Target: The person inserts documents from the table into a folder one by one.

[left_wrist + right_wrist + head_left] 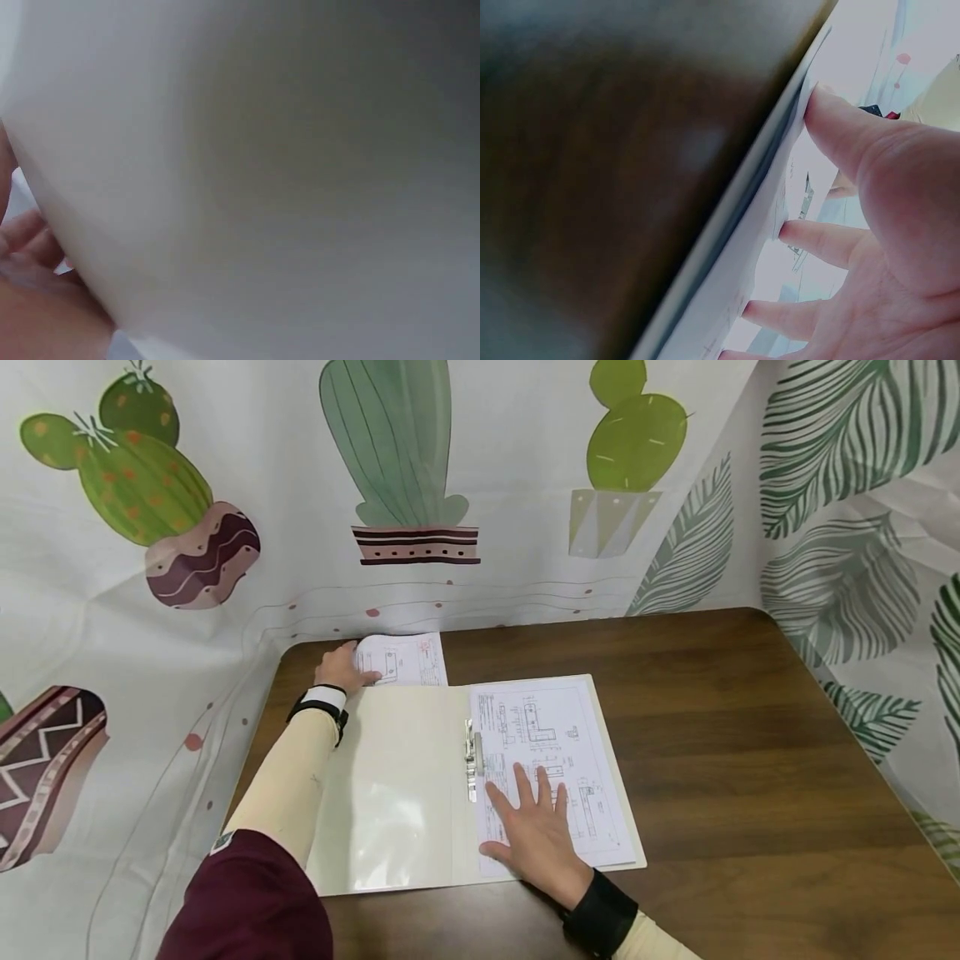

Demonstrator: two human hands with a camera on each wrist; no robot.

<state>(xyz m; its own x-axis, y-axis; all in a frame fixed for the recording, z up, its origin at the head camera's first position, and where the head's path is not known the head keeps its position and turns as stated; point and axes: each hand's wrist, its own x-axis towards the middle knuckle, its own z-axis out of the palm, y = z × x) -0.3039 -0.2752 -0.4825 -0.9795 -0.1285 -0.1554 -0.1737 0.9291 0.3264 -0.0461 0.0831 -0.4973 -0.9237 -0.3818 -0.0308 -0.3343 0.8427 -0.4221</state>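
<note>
A cream folder [390,793] lies spread on the table with its metal clip [474,760] near the spine. On its right side sits a stack of technical drawings [551,718]. My right hand [540,839] rests on these drawings with fingers spread; the fingertips touch the paper in the right wrist view. Behind the folder's left cover lies another drawing sheet [416,652], its near part hidden by the cover. My left hand [341,668] grips this sheet at its left edge, thumb over the top. In the left wrist view the pale cover hides most of the fingers.
The brown wooden table [720,735] extends to the right of the folder. A white curtain [517,460] printed with cacti and leaves hangs right behind the table's far edge.
</note>
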